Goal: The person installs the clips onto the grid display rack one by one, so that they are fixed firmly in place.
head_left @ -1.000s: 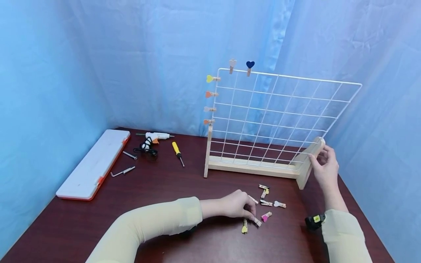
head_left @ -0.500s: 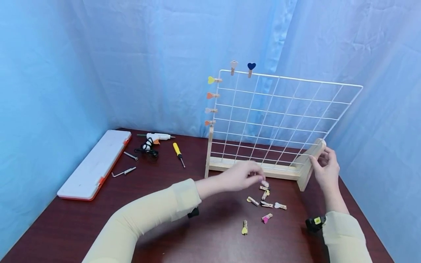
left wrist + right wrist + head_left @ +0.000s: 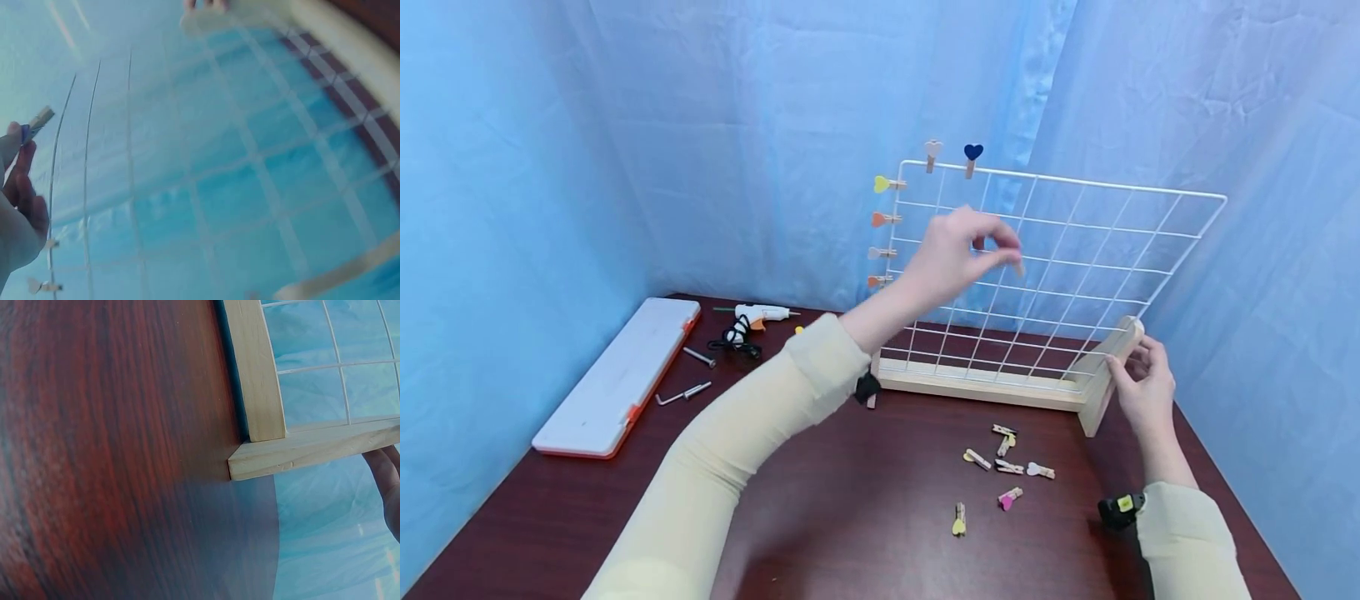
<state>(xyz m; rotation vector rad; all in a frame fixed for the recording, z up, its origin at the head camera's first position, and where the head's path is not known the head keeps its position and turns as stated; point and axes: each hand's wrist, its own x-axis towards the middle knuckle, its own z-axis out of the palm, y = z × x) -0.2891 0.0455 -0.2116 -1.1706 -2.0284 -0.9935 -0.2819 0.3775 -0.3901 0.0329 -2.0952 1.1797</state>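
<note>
My left hand [image 3: 955, 254] is raised in front of the white wire grid [image 3: 1067, 218]. Its thumb and fingers pinch a small wooden clothespin [image 3: 41, 120], which points away from the fingertips below the grid's top wire. A bluish bit shows at the pinched end. At the right, my right hand [image 3: 1148, 392] grips the upright side piece [image 3: 1105, 387] of the wooden stand, thumb in front and fingers behind. Heart-topped clothespins stay clipped on the grid: a dark blue one [image 3: 973, 152] and a pale one [image 3: 933, 148] on top, several down the left edge, including a yellow one [image 3: 882, 184].
Several loose clothespins lie before the stand, among them a pink-hearted one [image 3: 1010, 499] and a yellow-hearted one [image 3: 958, 522]. At the left are a white case [image 3: 617, 375], a glue gun [image 3: 760, 313], a bolt [image 3: 699, 357] and a hex key [image 3: 668, 399]. My left sleeve mostly covers a yellow-handled screwdriver.
My left hand has picked a clothespin off the table, carried it rightward and lifted it up before the grid. The right hand has stayed on the stand.
</note>
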